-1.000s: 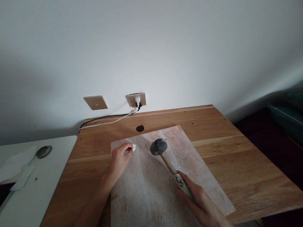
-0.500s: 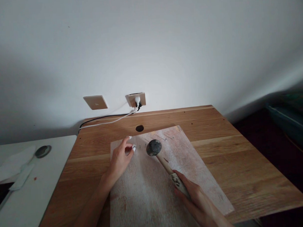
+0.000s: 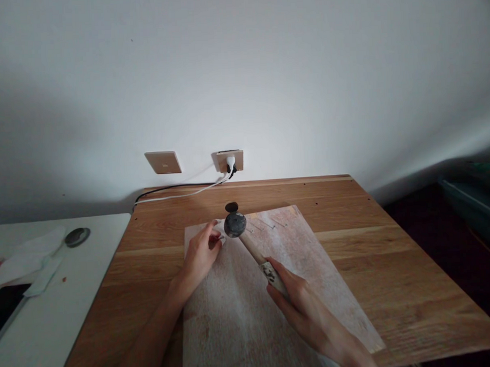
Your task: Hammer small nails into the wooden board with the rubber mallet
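Right hand (image 3: 297, 305) wrapped round rubber mallet (image 3: 235, 225), head above the board's (image 3: 229, 307) far end. Left hand (image 3: 199, 254) just left; whether pinching anything, can't tell. Light, square taps, clear of that hand, seem best.

A wood-grained tabletop (image 3: 376, 264) carries a pale, worn board (image 3: 229, 312), with a round hole (image 3: 232, 207) just beyond the board's far edge and a white cable (image 3: 189, 194) and black cable (image 3: 168, 186) past its far left corner.

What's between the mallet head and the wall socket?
Cords below the wall socket, then wooden tabletop with a dark round hole beyond the mallet head, as the head view shows.
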Motion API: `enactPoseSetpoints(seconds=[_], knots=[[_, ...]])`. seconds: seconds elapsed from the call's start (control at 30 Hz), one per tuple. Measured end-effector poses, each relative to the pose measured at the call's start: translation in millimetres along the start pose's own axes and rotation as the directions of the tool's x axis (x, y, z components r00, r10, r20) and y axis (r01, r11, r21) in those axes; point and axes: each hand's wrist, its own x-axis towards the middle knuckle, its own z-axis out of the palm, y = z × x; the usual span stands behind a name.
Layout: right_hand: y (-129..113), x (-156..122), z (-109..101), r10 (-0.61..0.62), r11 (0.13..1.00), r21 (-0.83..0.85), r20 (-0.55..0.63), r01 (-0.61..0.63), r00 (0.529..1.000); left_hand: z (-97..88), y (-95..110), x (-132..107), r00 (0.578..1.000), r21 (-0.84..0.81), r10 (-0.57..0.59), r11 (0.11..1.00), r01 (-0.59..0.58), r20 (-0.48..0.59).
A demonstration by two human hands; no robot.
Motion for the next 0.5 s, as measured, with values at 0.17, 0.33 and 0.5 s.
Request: enactPoseSetpoints(seconds=[0.17, 0.33, 0.5], knots=[[1.8, 4.7, 4.8, -0.011, 1.0, -0.02, 0.003, 0.011, 1.0, -1.2, 4.5, 1.1, 0.999, -0.051, 0.027, 0.998, -0.025, 0.043], [6.3, 5.7, 8.9, -0.012, 1.0, -0.028, -0.017, 0.012, 1.0, 1.1, 0.5, 0.2, 1.0, -0.017, 0.018, 1.0, -0.018, -0.003], [2.6, 4.7, 8.1, -0.012, 0.999, -0.037, -0.007, 0.011, 1.0, 1.9, -3.0, -1.2, 1.0, 0.003, 0.021, 1.0, -0.021, -0.002]])
